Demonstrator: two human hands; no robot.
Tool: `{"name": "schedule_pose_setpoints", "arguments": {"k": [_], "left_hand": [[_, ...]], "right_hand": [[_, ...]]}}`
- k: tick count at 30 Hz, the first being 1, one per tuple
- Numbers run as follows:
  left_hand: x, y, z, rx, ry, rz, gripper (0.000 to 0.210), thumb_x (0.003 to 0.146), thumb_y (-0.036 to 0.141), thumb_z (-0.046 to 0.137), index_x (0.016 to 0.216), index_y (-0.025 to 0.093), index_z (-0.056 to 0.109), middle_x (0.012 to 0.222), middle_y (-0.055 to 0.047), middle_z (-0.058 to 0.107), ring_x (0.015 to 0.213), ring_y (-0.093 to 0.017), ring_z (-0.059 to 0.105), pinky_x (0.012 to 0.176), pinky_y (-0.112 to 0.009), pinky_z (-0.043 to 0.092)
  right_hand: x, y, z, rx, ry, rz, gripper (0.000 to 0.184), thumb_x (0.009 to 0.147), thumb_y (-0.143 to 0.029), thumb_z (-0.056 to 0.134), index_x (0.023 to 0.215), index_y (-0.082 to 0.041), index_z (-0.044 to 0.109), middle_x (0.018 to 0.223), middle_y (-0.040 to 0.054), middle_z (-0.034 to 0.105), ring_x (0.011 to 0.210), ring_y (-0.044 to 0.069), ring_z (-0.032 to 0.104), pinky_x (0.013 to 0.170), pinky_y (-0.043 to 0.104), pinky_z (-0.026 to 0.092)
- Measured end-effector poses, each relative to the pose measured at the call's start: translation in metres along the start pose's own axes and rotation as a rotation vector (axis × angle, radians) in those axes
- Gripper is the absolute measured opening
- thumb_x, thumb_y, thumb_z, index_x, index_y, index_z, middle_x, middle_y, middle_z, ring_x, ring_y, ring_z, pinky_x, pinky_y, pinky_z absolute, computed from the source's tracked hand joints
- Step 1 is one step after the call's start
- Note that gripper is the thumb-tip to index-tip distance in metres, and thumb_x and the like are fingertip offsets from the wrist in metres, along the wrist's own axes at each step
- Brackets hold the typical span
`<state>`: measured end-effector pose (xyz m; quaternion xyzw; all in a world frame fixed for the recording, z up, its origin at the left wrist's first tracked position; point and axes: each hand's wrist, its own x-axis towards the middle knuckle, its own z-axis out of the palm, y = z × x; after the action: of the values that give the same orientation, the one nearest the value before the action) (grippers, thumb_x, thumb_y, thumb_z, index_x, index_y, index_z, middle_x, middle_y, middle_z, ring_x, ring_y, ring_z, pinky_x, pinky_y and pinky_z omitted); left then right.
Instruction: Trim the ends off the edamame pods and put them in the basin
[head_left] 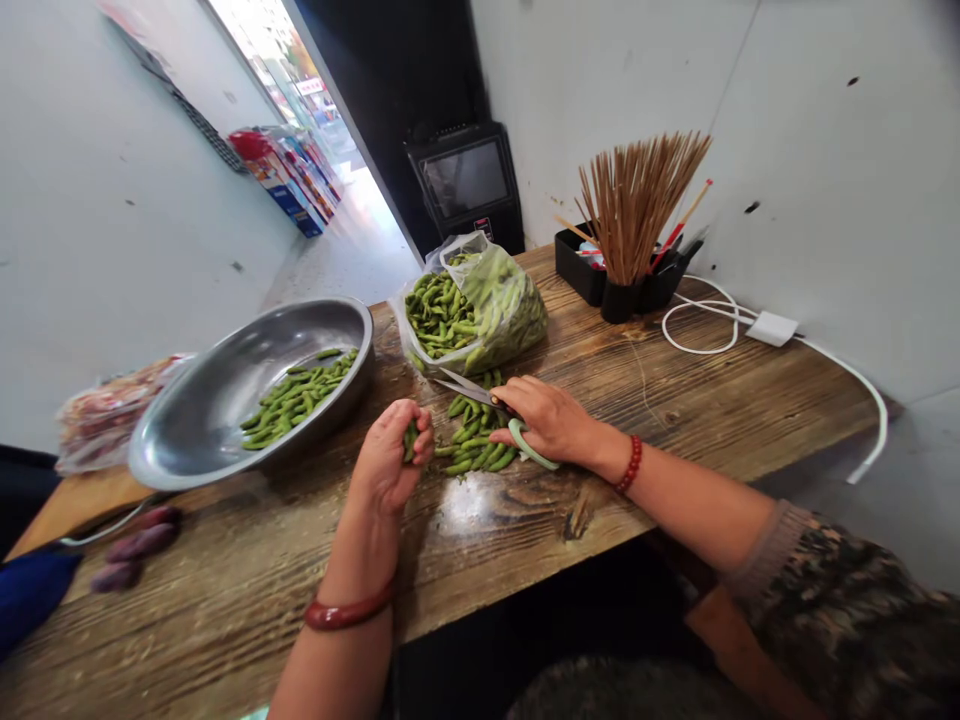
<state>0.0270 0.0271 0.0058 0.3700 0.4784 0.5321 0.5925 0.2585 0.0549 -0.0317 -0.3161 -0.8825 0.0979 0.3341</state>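
My left hand (pixel 391 452) is closed around green edamame pods (pixel 409 440), part of which show between the fingers. In my right hand (pixel 544 415) is a pair of scissors (pixel 523 437) with pale green handles, its blades parted and pointing left. Beneath the blades lies a small heap of edamame pods (pixel 480 440) on the wooden table. Just behind it stands a clear plastic bag (pixel 517 315) full of pods, its mouth open. To the left, a large steel basin (pixel 199 400) sits tilted in view, with more pods gathered on its near right side.
Wooden skewers (pixel 637 205) stand in a black holder (pixel 619 300) at the back right, beside a white cable (pixel 731 310). Left of the basin lie a plastic-wrapped package (pixel 112 420) and several dark reddish tubers (pixel 139 545). A black appliance (pixel 469 185) stands behind the table.
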Motion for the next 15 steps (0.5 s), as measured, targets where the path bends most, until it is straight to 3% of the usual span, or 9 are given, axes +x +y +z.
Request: {"name": "schedule_pose_setpoints", "arguments": {"k": [3,5,7,11,15], "left_hand": [[0.002,-0.007,-0.002,0.417,0.03,0.148,0.014,0.076,0.031,0.068,0.083,0.019,0.066,0.059,0.005,0.052,0.045,-0.007,0.041,0.042,-0.019,0.03],[0.004,-0.012,-0.005,0.758,0.045,0.295,0.011,0.073,0.027,0.068,0.079,0.017,0.07,0.066,0.0,0.063,0.06,-0.013,0.055,0.057,-0.024,0.042],[0.008,-0.017,-0.007,1.033,0.028,0.387,0.01,0.073,0.025,0.067,0.076,0.017,0.072,0.077,-0.004,0.07,0.075,-0.019,0.062,0.072,-0.029,0.046],[0.011,-0.024,-0.009,1.345,-0.031,0.37,0.018,0.079,0.027,0.059,0.085,0.018,0.073,0.082,-0.007,0.073,0.079,-0.022,0.064,0.076,-0.033,0.046],[0.007,-0.024,-0.005,1.504,-0.085,0.338,0.024,0.082,0.026,0.055,0.097,0.017,0.072,0.095,-0.011,0.072,0.088,-0.025,0.065,0.081,-0.035,0.046]], "right_hand": [[0.001,0.0,-0.002,-0.013,0.0,0.015,0.041,0.088,-0.045,0.062,0.114,-0.015,0.053,0.096,0.0096,0.059,0.088,0.023,0.051,0.077,0.035,0.044],[0.001,0.0,-0.003,-0.02,-0.001,0.022,0.041,0.088,-0.044,0.062,0.115,-0.014,0.053,0.096,0.0096,0.059,0.089,0.023,0.051,0.077,0.035,0.044],[0.001,0.0,-0.004,-0.019,-0.002,0.021,0.041,0.088,-0.044,0.062,0.115,-0.014,0.053,0.097,0.0098,0.059,0.089,0.023,0.051,0.077,0.035,0.045],[0.001,-0.001,-0.004,-0.011,-0.011,0.018,0.04,0.088,-0.044,0.061,0.115,-0.014,0.053,0.098,0.0101,0.059,0.091,0.023,0.051,0.078,0.035,0.044],[0.001,-0.002,-0.003,-0.004,-0.026,0.016,0.039,0.088,-0.042,0.063,0.115,-0.015,0.054,0.097,0.0095,0.059,0.09,0.023,0.051,0.077,0.034,0.044]]}}
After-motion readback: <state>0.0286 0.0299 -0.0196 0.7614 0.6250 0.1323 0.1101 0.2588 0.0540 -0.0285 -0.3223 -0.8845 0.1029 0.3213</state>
